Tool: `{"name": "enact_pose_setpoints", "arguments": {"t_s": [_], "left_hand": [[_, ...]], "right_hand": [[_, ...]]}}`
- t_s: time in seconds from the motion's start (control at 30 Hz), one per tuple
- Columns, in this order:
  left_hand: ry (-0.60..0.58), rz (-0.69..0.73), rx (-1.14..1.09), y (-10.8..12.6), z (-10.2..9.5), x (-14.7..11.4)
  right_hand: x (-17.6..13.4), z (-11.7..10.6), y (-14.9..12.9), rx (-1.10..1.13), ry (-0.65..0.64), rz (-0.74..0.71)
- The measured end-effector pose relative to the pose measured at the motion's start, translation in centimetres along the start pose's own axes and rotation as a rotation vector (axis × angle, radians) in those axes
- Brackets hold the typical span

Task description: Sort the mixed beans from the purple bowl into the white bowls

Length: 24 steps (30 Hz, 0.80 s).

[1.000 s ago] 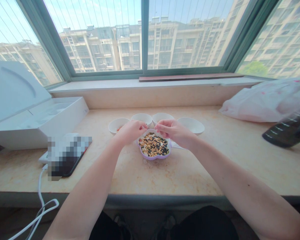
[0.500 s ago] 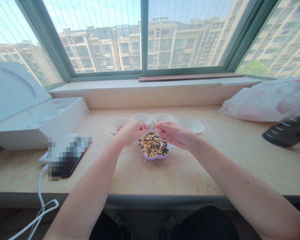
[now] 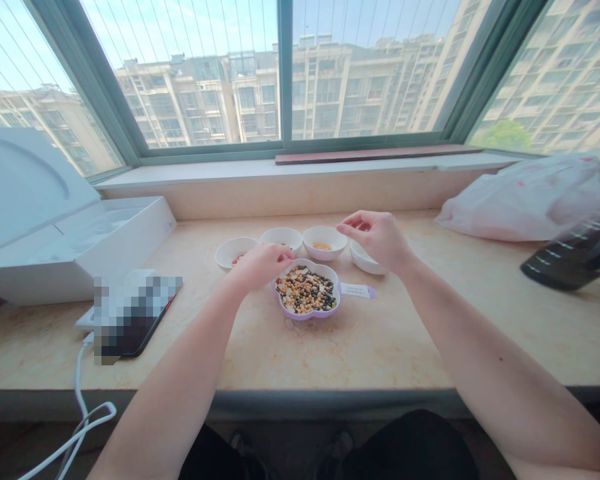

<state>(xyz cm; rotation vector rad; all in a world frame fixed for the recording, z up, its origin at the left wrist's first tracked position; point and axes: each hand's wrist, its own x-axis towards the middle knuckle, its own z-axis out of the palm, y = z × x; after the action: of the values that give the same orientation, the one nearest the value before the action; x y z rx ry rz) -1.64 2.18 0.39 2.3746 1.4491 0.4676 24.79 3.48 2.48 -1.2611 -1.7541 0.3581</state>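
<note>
A lilac-rimmed, flower-shaped dish [image 3: 310, 316] with a short handle [image 3: 357, 291] holds mixed black beans, yellow beans and pale pieces. Behind it stand several white bowls in a row. Reddish bits lie in the leftmost bowl [image 3: 224, 255], and yellow beans [image 3: 322, 247] are in another bowl [image 3: 325, 255]. My left hand [image 3: 264, 264] is closed in a pinch over the dish's back left edge, partly covering the bowls behind. Over the rightmost bowl [image 3: 366, 263], near the yellow-bean bowl, my right hand [image 3: 377, 237] pinches thumb and fingers together; anything in either pinch is too small to see.
An open white box [image 3: 80, 260] stands at the left, with a phone [image 3: 135, 333] and white cable [image 3: 80, 380] in front. On the right lie a plastic bag [image 3: 520, 200] and a dark bottle [image 3: 560, 260]. The counter's front edge [image 3: 330, 390] is near me.
My right hand has moved from above the dish, back and to the right, to the rightmost bowl, uncovering the dish's handle and the yellow beans. My left hand stays about where it was.
</note>
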Motion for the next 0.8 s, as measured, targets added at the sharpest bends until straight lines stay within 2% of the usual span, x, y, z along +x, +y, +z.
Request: {"name": "enact_pose_setpoints", "arguments": {"t_s": [0.1,0.3,0.47,0.6,0.8], "left_hand": [[-0.007,0.008,0.004,0.0,0.0,0.0],[0.013,0.016,0.014,-0.2,-0.1,0.1],[0.004,-0.011,0.009,0.0,-0.1,-0.1],[-0.019,0.003,0.003,0.6,-0.1,-0.3],[-0.040,0.131,0.101,1.8,0.7,-0.1]], "right_hand": [[1.0,-1.4,1.5,-0.266,0.062,0.014],[1.9,-3.3,4.9,-0.598,-0.107,0.151],[2.1,-3.5,6.6,-0.674,-0.215,0.242],[2.1,-3.2,6.8,-0.672,-0.300,0.284],[2.0,-2.9,5.9,-0.690,-0.295,0.275]]}}
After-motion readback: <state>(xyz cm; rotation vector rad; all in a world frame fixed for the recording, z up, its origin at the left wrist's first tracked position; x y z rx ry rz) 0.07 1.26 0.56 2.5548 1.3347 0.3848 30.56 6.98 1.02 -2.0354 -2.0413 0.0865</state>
